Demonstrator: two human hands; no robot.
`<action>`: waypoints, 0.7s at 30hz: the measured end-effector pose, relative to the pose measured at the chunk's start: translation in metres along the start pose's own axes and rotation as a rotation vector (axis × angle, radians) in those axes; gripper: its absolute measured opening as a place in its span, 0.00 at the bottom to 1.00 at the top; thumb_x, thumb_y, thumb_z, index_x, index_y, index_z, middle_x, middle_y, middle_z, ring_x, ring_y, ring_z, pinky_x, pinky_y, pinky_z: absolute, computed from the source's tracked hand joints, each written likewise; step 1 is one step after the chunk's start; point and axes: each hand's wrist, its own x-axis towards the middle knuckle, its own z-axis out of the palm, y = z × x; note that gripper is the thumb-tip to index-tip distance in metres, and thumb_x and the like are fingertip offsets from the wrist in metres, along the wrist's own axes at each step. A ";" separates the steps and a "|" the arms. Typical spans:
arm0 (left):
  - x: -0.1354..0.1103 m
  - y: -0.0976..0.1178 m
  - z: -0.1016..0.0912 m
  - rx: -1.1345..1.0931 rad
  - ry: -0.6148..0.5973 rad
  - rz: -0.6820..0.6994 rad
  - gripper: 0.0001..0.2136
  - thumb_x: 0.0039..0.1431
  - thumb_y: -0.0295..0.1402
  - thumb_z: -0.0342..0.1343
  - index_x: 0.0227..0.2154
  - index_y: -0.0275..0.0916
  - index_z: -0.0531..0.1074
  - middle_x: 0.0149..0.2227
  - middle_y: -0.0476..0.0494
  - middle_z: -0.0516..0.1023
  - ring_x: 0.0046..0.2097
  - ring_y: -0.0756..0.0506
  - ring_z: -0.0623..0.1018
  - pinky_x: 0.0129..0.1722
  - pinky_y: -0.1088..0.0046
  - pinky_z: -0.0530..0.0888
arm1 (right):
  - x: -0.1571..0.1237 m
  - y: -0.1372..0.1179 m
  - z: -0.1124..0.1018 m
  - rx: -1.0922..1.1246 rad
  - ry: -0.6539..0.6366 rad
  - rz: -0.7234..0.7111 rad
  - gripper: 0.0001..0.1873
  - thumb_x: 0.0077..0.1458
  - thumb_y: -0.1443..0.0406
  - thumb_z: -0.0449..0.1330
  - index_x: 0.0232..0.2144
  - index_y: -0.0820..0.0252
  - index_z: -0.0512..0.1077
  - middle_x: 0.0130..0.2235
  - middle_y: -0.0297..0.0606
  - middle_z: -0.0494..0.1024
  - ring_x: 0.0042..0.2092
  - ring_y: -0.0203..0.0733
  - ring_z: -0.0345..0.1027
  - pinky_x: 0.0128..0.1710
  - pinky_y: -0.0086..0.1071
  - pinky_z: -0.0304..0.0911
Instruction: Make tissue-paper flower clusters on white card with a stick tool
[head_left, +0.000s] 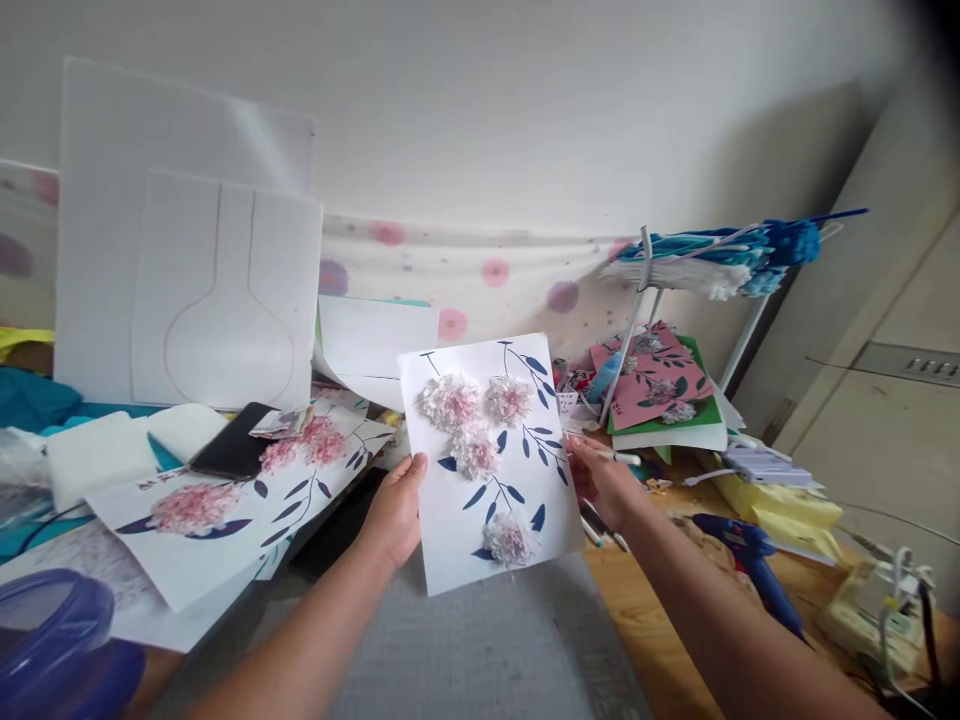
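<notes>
A white sheet of paper (450, 530) is raised before me, tilted slightly. Fluffy pink-and-white flowers (474, 448) and dark blue painted leaves (541, 445) decorate it. My left hand (397, 510) is closed on its left edge, the thumb lying over the front. At the right edge, my right hand (600, 480) has its fingers closed round a slim white pen (624, 458), which points out to the right. Those fingers also appear to touch the sheet, though part of them is hidden. Beneath the sheet lies a grey mat (480, 655).
On the left another flower picture (180, 570) lies under a dark phone (234, 440), near a purple plastic container (52, 620). A board with a flask outline (225, 300) leans on the wall. Right are pink and green cards (660, 385), a blue glue gun (757, 560) and a power strip (874, 610).
</notes>
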 end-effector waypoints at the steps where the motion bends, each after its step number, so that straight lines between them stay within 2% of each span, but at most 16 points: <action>1: -0.001 -0.003 -0.002 0.002 0.008 0.003 0.21 0.48 0.42 0.65 0.42 0.36 0.70 0.39 0.39 0.80 0.44 0.38 0.79 0.45 0.61 0.75 | -0.006 0.012 0.000 -0.018 -0.004 0.003 0.16 0.45 0.52 0.62 0.26 0.59 0.67 0.19 0.29 0.68 0.18 0.34 0.60 0.17 0.27 0.54; 5: -0.006 -0.012 -0.001 0.029 0.026 -0.009 0.21 0.49 0.42 0.64 0.44 0.36 0.70 0.39 0.39 0.81 0.42 0.39 0.80 0.43 0.62 0.75 | -0.019 0.041 -0.005 -0.088 0.017 -0.034 0.18 0.44 0.52 0.65 0.29 0.59 0.69 0.23 0.31 0.72 0.23 0.36 0.63 0.22 0.27 0.57; 9: -0.019 -0.005 0.005 0.092 -0.038 -0.074 0.24 0.45 0.37 0.66 0.46 0.34 0.71 0.37 0.39 0.81 0.39 0.40 0.80 0.38 0.66 0.76 | -0.018 0.047 -0.012 -0.164 0.059 -0.031 0.18 0.46 0.51 0.63 0.31 0.57 0.67 0.26 0.32 0.74 0.26 0.39 0.66 0.25 0.30 0.61; 11: -0.030 0.000 0.005 0.147 -0.090 -0.117 0.27 0.45 0.34 0.66 0.50 0.35 0.70 0.36 0.40 0.80 0.36 0.41 0.80 0.33 0.67 0.76 | -0.019 0.045 -0.017 -0.211 0.051 -0.022 0.17 0.47 0.51 0.62 0.31 0.57 0.67 0.26 0.33 0.74 0.25 0.40 0.67 0.25 0.31 0.62; 13: -0.046 0.000 0.000 0.300 -0.081 -0.154 0.31 0.49 0.34 0.64 0.57 0.38 0.64 0.33 0.43 0.79 0.31 0.43 0.79 0.26 0.71 0.74 | -0.022 0.041 -0.023 -0.273 0.040 -0.023 0.16 0.48 0.51 0.61 0.30 0.56 0.67 0.25 0.33 0.74 0.24 0.41 0.67 0.24 0.32 0.62; 15: -0.062 -0.008 -0.010 0.443 0.002 -0.181 0.38 0.51 0.35 0.61 0.64 0.42 0.52 0.29 0.47 0.77 0.27 0.45 0.78 0.23 0.73 0.73 | -0.028 0.039 -0.029 -0.351 0.044 -0.039 0.14 0.49 0.52 0.60 0.30 0.55 0.68 0.24 0.35 0.74 0.24 0.43 0.68 0.22 0.33 0.61; 17: -0.078 -0.021 -0.022 0.511 -0.005 -0.196 0.41 0.53 0.35 0.59 0.66 0.44 0.42 0.37 0.41 0.79 0.30 0.45 0.79 0.27 0.71 0.75 | -0.034 0.039 -0.036 -0.445 0.061 -0.066 0.13 0.49 0.52 0.60 0.28 0.55 0.70 0.24 0.37 0.74 0.26 0.46 0.68 0.22 0.35 0.60; 18: -0.084 -0.029 -0.028 0.551 -0.048 -0.189 0.39 0.55 0.35 0.57 0.66 0.43 0.43 0.41 0.38 0.78 0.31 0.44 0.80 0.29 0.70 0.76 | -0.037 0.041 -0.039 -0.494 0.076 -0.081 0.12 0.49 0.53 0.60 0.28 0.54 0.71 0.25 0.38 0.75 0.27 0.48 0.69 0.24 0.36 0.60; 19: -0.090 -0.035 -0.034 0.608 -0.114 -0.172 0.34 0.57 0.34 0.54 0.65 0.44 0.48 0.45 0.36 0.77 0.34 0.44 0.80 0.32 0.69 0.77 | -0.039 0.043 -0.041 -0.541 0.085 -0.092 0.11 0.49 0.54 0.60 0.27 0.54 0.72 0.24 0.38 0.75 0.27 0.49 0.69 0.25 0.37 0.60; 21: -0.098 -0.045 -0.043 0.830 -0.272 -0.045 0.22 0.57 0.32 0.52 0.55 0.44 0.67 0.47 0.36 0.77 0.42 0.42 0.79 0.42 0.66 0.76 | -0.040 0.048 -0.043 -0.614 0.106 -0.108 0.10 0.48 0.54 0.61 0.26 0.53 0.73 0.24 0.38 0.76 0.28 0.50 0.69 0.28 0.39 0.62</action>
